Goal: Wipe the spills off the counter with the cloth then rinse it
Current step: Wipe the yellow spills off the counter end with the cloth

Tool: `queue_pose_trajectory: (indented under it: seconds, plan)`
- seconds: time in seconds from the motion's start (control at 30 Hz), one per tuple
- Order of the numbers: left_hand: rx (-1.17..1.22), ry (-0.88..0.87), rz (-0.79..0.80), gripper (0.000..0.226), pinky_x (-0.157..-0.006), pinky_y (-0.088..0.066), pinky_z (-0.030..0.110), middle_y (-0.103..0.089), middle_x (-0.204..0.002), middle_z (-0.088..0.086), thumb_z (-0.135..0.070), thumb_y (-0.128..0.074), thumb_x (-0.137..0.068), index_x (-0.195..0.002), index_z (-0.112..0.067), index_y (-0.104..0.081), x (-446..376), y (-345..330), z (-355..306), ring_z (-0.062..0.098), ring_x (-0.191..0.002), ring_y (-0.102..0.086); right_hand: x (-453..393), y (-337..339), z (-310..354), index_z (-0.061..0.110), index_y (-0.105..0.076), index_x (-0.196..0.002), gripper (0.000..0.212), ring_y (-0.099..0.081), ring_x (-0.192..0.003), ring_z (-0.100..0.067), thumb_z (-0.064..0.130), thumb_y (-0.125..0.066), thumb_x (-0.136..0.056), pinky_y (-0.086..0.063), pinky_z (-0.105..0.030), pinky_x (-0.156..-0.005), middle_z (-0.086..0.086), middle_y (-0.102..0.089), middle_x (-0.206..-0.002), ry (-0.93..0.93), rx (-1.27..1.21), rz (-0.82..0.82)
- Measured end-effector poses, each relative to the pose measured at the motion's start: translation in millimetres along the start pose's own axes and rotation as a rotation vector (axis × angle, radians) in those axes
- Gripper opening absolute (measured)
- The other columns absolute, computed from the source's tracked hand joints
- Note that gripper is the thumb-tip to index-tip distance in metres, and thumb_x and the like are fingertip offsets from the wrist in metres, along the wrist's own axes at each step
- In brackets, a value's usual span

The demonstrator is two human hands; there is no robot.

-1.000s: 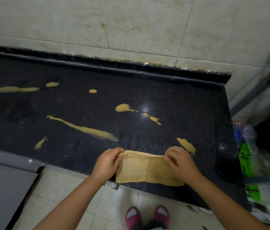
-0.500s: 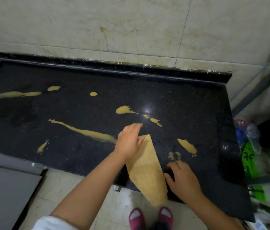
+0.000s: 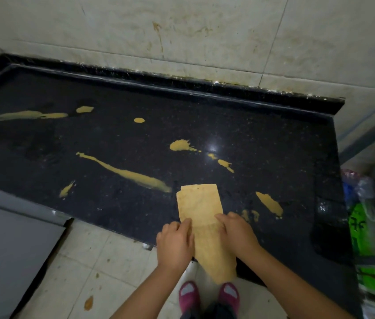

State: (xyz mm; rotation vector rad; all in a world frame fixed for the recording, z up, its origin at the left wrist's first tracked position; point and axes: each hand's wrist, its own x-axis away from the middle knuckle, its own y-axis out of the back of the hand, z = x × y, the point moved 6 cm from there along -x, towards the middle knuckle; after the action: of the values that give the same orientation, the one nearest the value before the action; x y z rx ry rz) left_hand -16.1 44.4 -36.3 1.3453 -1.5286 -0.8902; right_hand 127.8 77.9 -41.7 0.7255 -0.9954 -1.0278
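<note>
Tan cloth [image 3: 201, 209] (folded), between both hands

dim | glare spot on counter [image 3: 213, 148] (overhead light, perhaps) | edges blurred, warped

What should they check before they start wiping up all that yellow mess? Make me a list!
1. Cloth on the counter: partly. Its far end lies flat on the black top, its near end hangs over the front edge. Not ok yet.
2. Both hands on the cloth: left hand and right hand each hold a side edge. Ok.
3. Nearest spill within easy reach: the long yellow streak ends just left of the cloth's far end. Ok.
4. Spills on the right: a yellow blob lies right of the cloth. Ok, in plain sight.
5. Cloth wet or dry: cannot tell.
6. Somewhere to rinse: no sink in view. Cannot tell.
</note>
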Motion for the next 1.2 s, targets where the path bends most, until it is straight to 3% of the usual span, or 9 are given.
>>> queue_pose_trajectory:
  seconds: [0.1,0.17,0.37,0.5,0.6,0.7,0.87,1.07,1.2]
  plan:
    - [0.057,0.118,-0.002,0.043,-0.09,-0.038,0.034,-0.056,-0.118,0.005,-0.027,-0.05,-0.091,-0.133,-0.02,-0.045,-1.5,0.9,-4.6,0.025,-0.11,-0.049,0.9,5.8,-4.5,0.012,-0.058,-0.118,0.031,-0.051,-0.104,-0.021,0.012,-0.04,-0.094,-0.043,-0.027,-0.085,-0.007,-0.054,-0.114,0.041,-0.016,-0.062]
    - [0.062,0.167,0.017,0.046,-0.096,-0.032,0.029,-0.048,-0.128,0.001,-0.032,-0.043,-0.094,-0.138,-0.024,-0.035,-4.2,-4.9,-7.7,0.02,-0.119,-0.041,4.7,11.5,-3.9,0.009,-0.062,-0.113,0.027,-0.053,-0.104,-0.022,0.013,-0.045,-0.093,-0.042,-0.028,-0.084,-0.008,-0.058,-0.113,0.088,-0.05,-0.127]
    - [-0.023,0.154,0.056,0.036,-0.092,-0.029,0.031,-0.052,-0.121,0.003,-0.032,-0.036,-0.097,-0.131,-0.023,-0.043,-15.1,-6.0,-14.6,0.022,-0.115,-0.042,16.9,28.3,1.6,0.005,-0.069,-0.078,0.014,-0.067,-0.064,-0.024,-0.003,-0.062,-0.07,-0.053,-0.027,-0.058,-0.006,-0.07,-0.071,0.219,-0.12,-0.247]
    - [0.135,0.111,-0.051,0.026,-0.087,-0.029,0.028,-0.051,-0.103,0.001,-0.03,-0.052,-0.09,-0.112,-0.017,-0.06,-17.0,8.6,-8.9,0.02,-0.106,-0.042,20.6,38.7,0.5,0.003,-0.07,-0.097,0.023,-0.065,-0.083,-0.022,-0.001,-0.066,-0.074,-0.051,-0.026,-0.073,-0.006,-0.07,-0.087,0.23,-0.118,-0.28]
    - [0.37,-0.045,-0.264,0.014,-0.085,-0.031,0.029,-0.04,-0.098,-0.001,-0.014,-0.073,-0.075,-0.085,-0.006,-0.067,-7.2,38.5,-7.3,0.017,-0.098,-0.034,33.6,56.0,0.0,0.006,-0.07,-0.073,0.012,-0.054,-0.07,-0.011,0.008,-0.067,-0.062,-0.039,-0.007,-0.066,-0.003,-0.06,-0.069,0.275,-0.157,-0.366]
    - [0.44,-0.226,-0.161,0.015,-0.081,-0.031,0.022,-0.047,-0.104,-0.006,-0.022,-0.068,-0.077,-0.076,-0.011,-0.059,4.2,59.9,-13.7,0.011,-0.1,-0.041,50.6,65.9,1.2,0.008,-0.065,-0.075,0.014,-0.049,-0.087,-0.009,0.02,-0.057,-0.075,-0.03,0.0,-0.085,0.003,-0.055,-0.089,0.415,-0.253,-0.385]
    - [0.335,-0.3,0.011,0.011,-0.062,-0.033,0.016,-0.057,-0.086,-0.003,-0.025,-0.061,-0.085,-0.085,-0.029,-0.05,-9.6,67.3,-27.6,0.009,-0.078,-0.05,49.3,63.9,-10.0,0.009,-0.064,-0.083,0.019,-0.053,-0.077,-0.006,0.021,-0.049,-0.077,-0.042,-0.019,-0.069,0.009,-0.058,-0.077,0.305,-0.38,-0.246]
    - [0.293,-0.596,-0.243,0.013,-0.067,-0.037,0.018,-0.067,-0.073,0.003,-0.024,-0.054,-0.075,-0.082,-0.015,-0.061,-33.5,83.9,-56.2,0.009,-0.074,-0.047,42.2,104.3,-16.4,0.004,-0.064,-0.078,0.013,-0.052,-0.085,-0.012,0.004,-0.053,-0.071,-0.038,-0.013,-0.082,-0.007,-0.067,-0.081,0.416,-0.277,-0.616]
    - [0.208,-0.705,-0.006,0.014,-0.067,-0.05,0.029,-0.069,-0.081,-0.002,-0.031,-0.054,-0.074,-0.088,-0.026,-0.052,-17.0,30.5,-44.1,0.008,-0.083,-0.049,57.4,66.8,-32.3,0.017,-0.06,-0.074,0.019,-0.064,-0.097,-0.026,0.007,-0.065,-0.058,-0.049,-0.033,-0.086,-0.009,-0.069,-0.092,0.486,-0.01,-0.409]
